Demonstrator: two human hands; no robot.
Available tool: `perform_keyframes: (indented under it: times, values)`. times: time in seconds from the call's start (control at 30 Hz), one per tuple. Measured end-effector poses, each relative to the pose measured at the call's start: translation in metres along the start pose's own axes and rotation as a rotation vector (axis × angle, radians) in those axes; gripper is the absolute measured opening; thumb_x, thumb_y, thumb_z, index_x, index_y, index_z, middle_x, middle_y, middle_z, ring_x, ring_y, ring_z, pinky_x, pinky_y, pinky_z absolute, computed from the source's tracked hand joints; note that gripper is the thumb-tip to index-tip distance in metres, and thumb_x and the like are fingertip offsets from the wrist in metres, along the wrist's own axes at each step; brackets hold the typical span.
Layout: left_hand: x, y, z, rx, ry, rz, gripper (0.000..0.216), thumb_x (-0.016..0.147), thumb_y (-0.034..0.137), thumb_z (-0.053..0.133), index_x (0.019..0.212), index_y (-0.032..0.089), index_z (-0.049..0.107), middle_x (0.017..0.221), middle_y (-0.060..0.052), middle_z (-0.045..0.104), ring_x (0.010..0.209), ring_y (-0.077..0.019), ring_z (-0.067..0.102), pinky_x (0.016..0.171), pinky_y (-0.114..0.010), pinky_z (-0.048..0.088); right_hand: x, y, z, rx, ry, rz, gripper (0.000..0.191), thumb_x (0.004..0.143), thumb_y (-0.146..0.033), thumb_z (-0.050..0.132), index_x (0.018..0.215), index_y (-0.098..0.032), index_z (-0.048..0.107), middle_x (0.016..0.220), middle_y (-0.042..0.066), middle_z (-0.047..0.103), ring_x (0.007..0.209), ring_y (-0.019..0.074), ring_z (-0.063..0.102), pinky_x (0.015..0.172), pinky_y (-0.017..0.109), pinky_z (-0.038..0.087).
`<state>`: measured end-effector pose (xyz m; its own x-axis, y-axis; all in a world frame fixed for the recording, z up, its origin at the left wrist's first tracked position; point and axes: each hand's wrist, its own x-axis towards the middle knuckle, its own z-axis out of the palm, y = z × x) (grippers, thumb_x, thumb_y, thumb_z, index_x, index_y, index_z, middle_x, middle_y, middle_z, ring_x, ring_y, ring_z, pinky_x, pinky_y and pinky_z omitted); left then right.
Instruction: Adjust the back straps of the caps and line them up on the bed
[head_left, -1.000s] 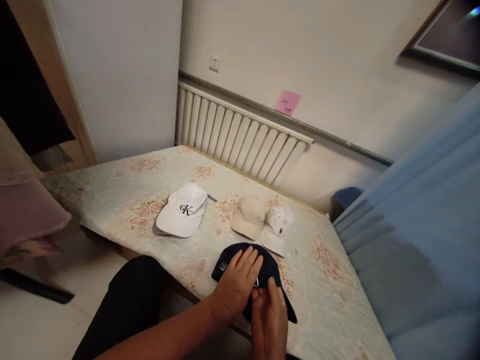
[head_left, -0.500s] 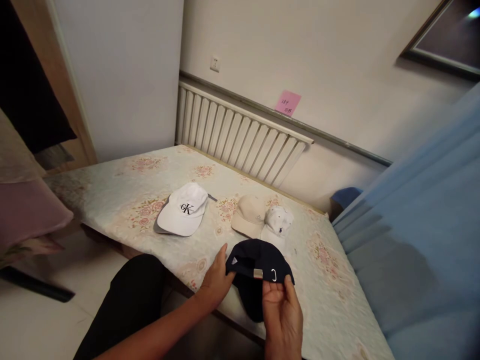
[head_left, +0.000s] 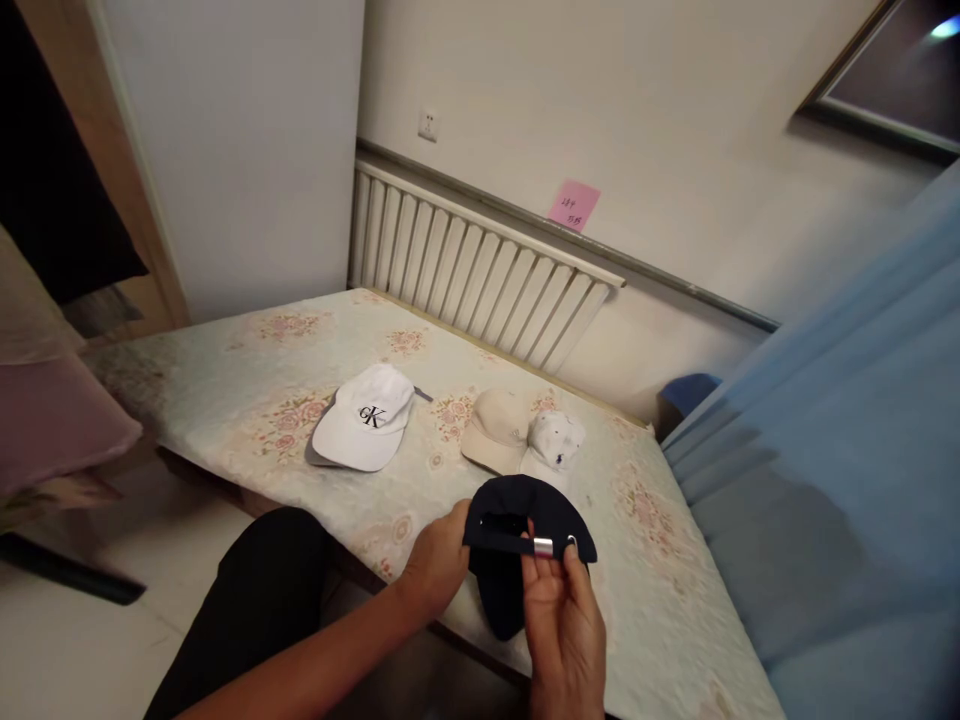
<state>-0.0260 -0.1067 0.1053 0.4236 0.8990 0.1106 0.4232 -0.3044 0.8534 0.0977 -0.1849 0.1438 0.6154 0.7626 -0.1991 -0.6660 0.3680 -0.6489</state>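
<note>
A dark navy baseball cap (head_left: 531,503) is held up over the bed's front edge, its back strap and shiny metal buckle (head_left: 543,547) facing me. My left hand (head_left: 437,560) grips its left side, fingertips partly hidden by the cap. At the strap's right end my right hand (head_left: 564,610) pinches the band, thumb in front near a small metal loop and fingers underneath. Just beyond lie a beige cap (head_left: 495,430) and a white cap with a small dark emblem (head_left: 556,440), side by side. Farther left, a white cap with black letters (head_left: 371,420) rests on a grey one (head_left: 321,452).
The flower-patterned bed (head_left: 300,340) fills the middle. Behind it stand a white radiator (head_left: 480,265) and a wall with a pink note (head_left: 574,205). A blue curtain (head_left: 832,430) hangs at right. My knee (head_left: 277,560) is at the bed's front edge.
The navy cap has turned slightly and shifted a little right. Its strap now stands away from the back opening, with the buckle farther right. The caps on the bed stay put.
</note>
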Motion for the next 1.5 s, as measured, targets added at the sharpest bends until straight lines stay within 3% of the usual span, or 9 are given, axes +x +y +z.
perform_keyframes:
  times: [0.2, 0.47, 0.7, 0.87, 1.1, 1.5]
  values:
    - [0.0, 0.001, -0.003, 0.031, 0.011, 0.016, 0.043, 0.077, 0.008, 0.037, 0.117, 0.02, 0.05, 0.104, -0.007, 0.068, 0.101, -0.0194, 0.062, 0.084, -0.027, 0.044, 0.001, -0.006, 0.0, 0.108, 0.077, -0.017, 0.025, 0.078, -0.022, 0.064, 0.103, -0.018, 0.06, 0.103, 0.005, 0.069, 0.104, 0.0172, 0.063, 0.098, 0.04, 0.047]
    - [-0.001, 0.009, -0.006, 0.017, 0.019, 0.042, 0.041, 0.081, 0.012, 0.035, 0.119, 0.019, 0.048, 0.103, -0.007, 0.068, 0.099, -0.0194, 0.062, 0.083, -0.028, 0.045, -0.007, -0.01, 0.007, 0.018, -0.019, -0.037, 0.032, 0.077, -0.025, 0.065, 0.108, -0.019, 0.059, 0.11, 0.005, 0.067, 0.111, 0.0204, 0.059, 0.103, 0.045, 0.041]
    - [-0.006, 0.026, -0.012, 0.085, -0.008, 0.07, 0.039, 0.086, 0.02, 0.035, 0.123, 0.022, 0.045, 0.106, -0.006, 0.067, 0.098, -0.0204, 0.063, 0.082, -0.028, 0.045, -0.006, -0.012, 0.022, 0.018, 0.036, 0.034, 0.024, 0.079, -0.027, 0.061, 0.101, -0.018, 0.059, 0.105, 0.006, 0.068, 0.108, 0.0198, 0.061, 0.103, 0.043, 0.042]
    - [-0.007, 0.026, -0.012, 0.13, -0.009, 0.084, 0.041, 0.085, 0.019, 0.036, 0.124, 0.021, 0.045, 0.109, -0.007, 0.066, 0.099, -0.0223, 0.063, 0.083, -0.031, 0.046, -0.002, -0.01, 0.027, -0.036, -0.046, 0.075, 0.026, 0.084, -0.032, 0.052, 0.101, -0.013, 0.058, 0.108, 0.012, 0.065, 0.114, 0.0204, 0.057, 0.105, 0.043, 0.039]
    - [-0.003, 0.015, -0.009, 0.172, -0.011, 0.04, 0.048, 0.082, 0.013, 0.035, 0.129, 0.014, 0.043, 0.112, -0.013, 0.065, 0.109, -0.0241, 0.059, 0.09, -0.034, 0.044, -0.002, -0.009, 0.027, 0.0, -0.08, 0.036, 0.026, 0.085, -0.031, 0.049, 0.101, -0.013, 0.058, 0.111, 0.013, 0.064, 0.116, 0.0198, 0.055, 0.107, 0.043, 0.036]
    - [-0.006, 0.031, -0.012, 0.125, -0.018, 0.078, 0.039, 0.084, 0.017, 0.037, 0.122, 0.022, 0.047, 0.109, -0.006, 0.067, 0.098, -0.0208, 0.064, 0.083, -0.029, 0.046, -0.002, -0.001, 0.03, -0.048, -0.161, -0.011, 0.036, 0.085, -0.044, 0.051, 0.108, -0.017, 0.059, 0.12, 0.011, 0.061, 0.119, 0.0213, 0.053, 0.108, 0.048, 0.033]
